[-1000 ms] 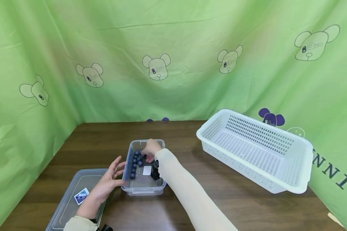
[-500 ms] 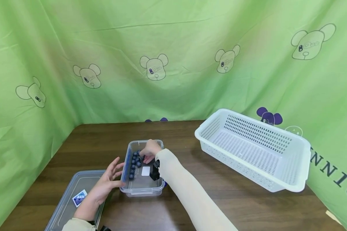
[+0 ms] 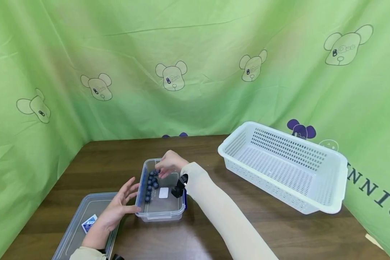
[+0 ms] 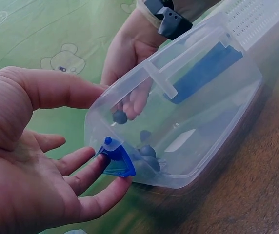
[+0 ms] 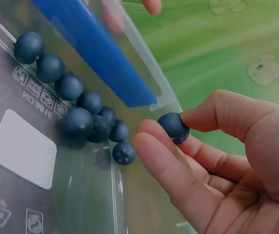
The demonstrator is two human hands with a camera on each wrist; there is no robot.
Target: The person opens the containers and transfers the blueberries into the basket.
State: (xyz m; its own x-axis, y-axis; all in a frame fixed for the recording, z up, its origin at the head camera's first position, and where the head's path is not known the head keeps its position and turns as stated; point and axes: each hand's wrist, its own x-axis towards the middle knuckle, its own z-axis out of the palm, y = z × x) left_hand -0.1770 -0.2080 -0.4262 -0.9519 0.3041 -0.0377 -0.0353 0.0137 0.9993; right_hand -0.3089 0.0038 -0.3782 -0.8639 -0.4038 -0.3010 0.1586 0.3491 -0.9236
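Observation:
In the right wrist view my right hand [image 5: 227,161] pinches one blueberry [image 5: 173,127] between thumb and fingers, raised over the other berries. Several blueberries [image 5: 77,122] lie in a loose row along one side of the clear plastic container [image 3: 160,213], which has blue clips on its sides. My left hand [image 3: 118,206] is at the container's left side. In the left wrist view, the fingers of my left hand [image 4: 47,146] are spread, the thumb along the rim and fingertips at a blue clip [image 4: 117,158]. The container stands without its lid.
The clear lid [image 3: 84,213] with a blue-and-white sticker lies on the wooden table [image 3: 208,213], partly under my left forearm. A large white perforated basket [image 3: 279,173] stands at the right. Green patterned cloth [image 3: 195,43] hangs behind the table.
My right hand has risen slightly from among the blueberries toward the container's far end, with a blueberry in its fingers. The left hand keeps its place beside the container.

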